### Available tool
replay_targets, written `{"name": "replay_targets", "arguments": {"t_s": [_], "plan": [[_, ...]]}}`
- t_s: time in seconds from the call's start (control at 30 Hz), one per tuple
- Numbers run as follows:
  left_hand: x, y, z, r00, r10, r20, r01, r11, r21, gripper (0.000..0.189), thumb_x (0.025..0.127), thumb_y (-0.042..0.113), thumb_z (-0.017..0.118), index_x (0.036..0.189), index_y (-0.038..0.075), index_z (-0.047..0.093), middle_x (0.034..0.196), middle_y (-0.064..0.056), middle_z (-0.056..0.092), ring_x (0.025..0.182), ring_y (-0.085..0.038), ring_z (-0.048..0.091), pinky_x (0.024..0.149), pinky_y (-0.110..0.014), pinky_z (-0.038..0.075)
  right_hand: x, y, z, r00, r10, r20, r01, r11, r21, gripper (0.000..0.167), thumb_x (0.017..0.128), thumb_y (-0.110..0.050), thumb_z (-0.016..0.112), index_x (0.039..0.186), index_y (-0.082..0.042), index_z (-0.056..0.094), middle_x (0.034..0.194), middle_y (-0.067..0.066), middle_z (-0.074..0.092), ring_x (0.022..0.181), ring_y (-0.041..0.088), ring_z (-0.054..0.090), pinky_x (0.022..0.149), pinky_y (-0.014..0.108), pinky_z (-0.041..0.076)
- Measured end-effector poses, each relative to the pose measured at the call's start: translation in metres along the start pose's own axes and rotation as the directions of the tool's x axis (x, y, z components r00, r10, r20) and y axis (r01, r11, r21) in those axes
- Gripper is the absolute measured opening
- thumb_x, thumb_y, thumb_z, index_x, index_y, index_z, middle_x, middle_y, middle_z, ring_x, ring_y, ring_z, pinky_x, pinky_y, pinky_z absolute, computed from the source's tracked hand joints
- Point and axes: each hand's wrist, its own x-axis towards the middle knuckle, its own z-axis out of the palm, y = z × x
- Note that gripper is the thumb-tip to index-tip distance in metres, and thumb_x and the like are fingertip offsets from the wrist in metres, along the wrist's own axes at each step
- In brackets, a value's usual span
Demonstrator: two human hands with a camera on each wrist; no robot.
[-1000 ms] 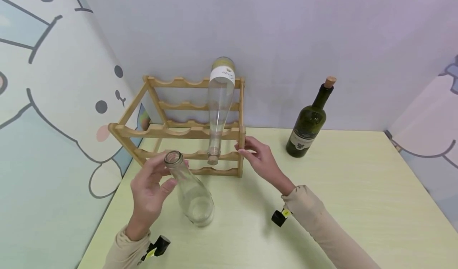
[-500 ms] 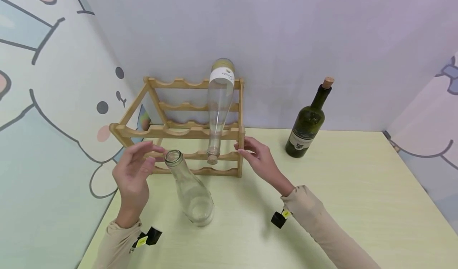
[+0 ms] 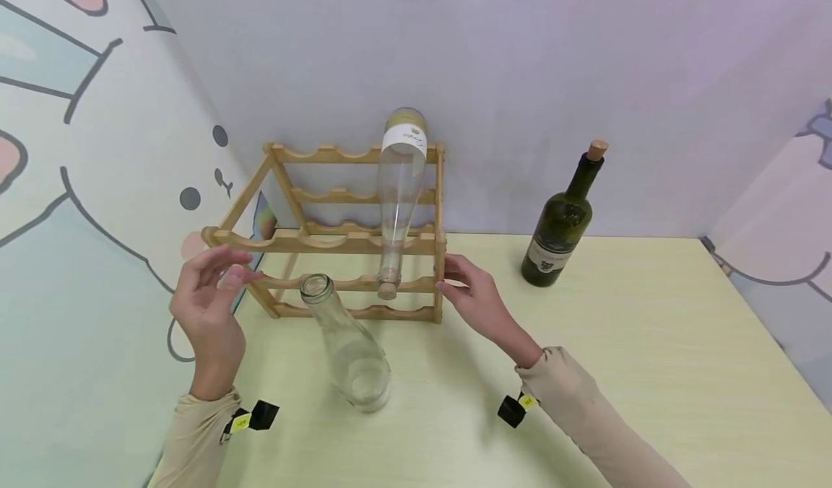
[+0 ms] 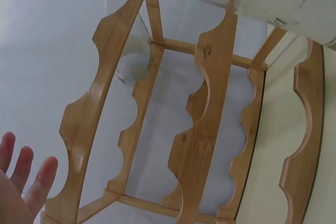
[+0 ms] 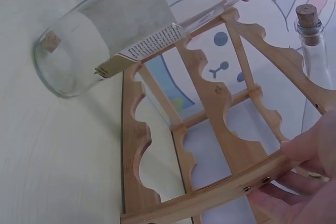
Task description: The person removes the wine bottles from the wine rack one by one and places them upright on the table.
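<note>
A wooden wine rack stands at the back left of the table. My right hand holds its right front post, thumb and fingers on either side of the wood. Near the rack's left front corner is my left hand, fingers loosely bent and holding nothing; in the left wrist view, its fingers spread beside the top rail. A clear corked bottle lies across the rack's right end, neck toward me. Another clear bottle, uncorked, stands upright before the rack, between my hands.
A dark green corked bottle stands on the pale table, right of the rack. The grey wall rises behind. At the left, a wall with a cartoon rabbit stands close to my left hand.
My left hand has drawn away to the left from the uncorked clear bottle, to the rack's left front corner. The bottle stays standing. My right hand keeps its hold on the right post.
</note>
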Motion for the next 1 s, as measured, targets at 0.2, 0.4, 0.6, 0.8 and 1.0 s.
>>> {"name": "replay_targets", "arguments": {"t_s": [0.2, 0.4, 0.6, 0.8, 1.0], "plan": [[0.011, -0.006, -0.015, 0.996, 0.009, -0.094, -0.002, 0.998, 0.068, 0.026, 0.084, -0.012, 0.059, 0.107, -0.022, 0.053, 0.099, -0.026, 0.058, 0.094, -0.032, 0.056, 0.070, -0.030, 0.056, -0.008, 0.012, -0.003, 0.996, 0.031, -0.082, -0.036, 0.997, -0.063, 0.033, 0.090, 0.001, 0.061, 0.122, 0.001, 0.057, 0.113, 0.018, 0.062, 0.103, 0.031, 0.062, 0.083, 0.038, 0.054], [0.019, -0.010, -0.028, 0.988, -0.005, -0.155, 0.036, 0.980, 0.198, 0.029, 0.084, -0.008, 0.062, 0.112, -0.015, 0.057, 0.113, -0.026, 0.053, 0.104, -0.032, 0.051, 0.078, -0.026, 0.051, -0.016, 0.026, -0.004, 0.997, 0.018, -0.081, -0.023, 0.997, -0.068, 0.018, 0.089, -0.009, 0.066, 0.106, -0.004, 0.065, 0.100, 0.006, 0.066, 0.092, 0.018, 0.064, 0.075, 0.032, 0.055], [0.027, -0.017, -0.036, 0.979, -0.107, -0.173, 0.160, 0.930, 0.332, 0.038, 0.085, -0.002, 0.067, 0.121, -0.002, 0.056, 0.121, -0.015, 0.051, 0.116, -0.027, 0.046, 0.089, -0.025, 0.047, -0.030, 0.011, 0.000, 0.999, -0.044, -0.009, 0.043, 0.998, -0.035, 0.015, 0.089, -0.011, 0.066, 0.104, -0.007, 0.065, 0.099, 0.003, 0.066, 0.092, 0.015, 0.063, 0.076, 0.031, 0.055], [0.039, -0.030, -0.051, 0.958, -0.269, -0.102, 0.286, 0.842, 0.458, 0.038, 0.094, 0.016, 0.058, 0.132, 0.013, 0.051, 0.126, -0.008, 0.050, 0.110, -0.021, 0.053, 0.088, -0.022, 0.047, -0.040, -0.007, 0.007, 0.991, -0.119, 0.059, 0.117, 0.993, 0.031, 0.015, 0.089, -0.012, 0.067, 0.103, -0.010, 0.065, 0.099, 0.000, 0.066, 0.093, 0.017, 0.063, 0.080, 0.032, 0.054], [0.044, -0.048, -0.074, 0.973, -0.233, 0.006, 0.195, 0.828, 0.526, 0.036, 0.096, 0.012, 0.054, 0.131, 0.010, 0.054, 0.113, -0.006, 0.056, 0.092, -0.009, 0.064, 0.075, -0.014, 0.052, -0.046, -0.025, 0.016, 0.963, -0.236, 0.128, 0.225, 0.969, 0.099, 0.017, 0.089, -0.007, 0.065, 0.105, -0.011, 0.064, 0.102, 0.000, 0.064, 0.093, 0.022, 0.063, 0.081, 0.033, 0.054]]}}
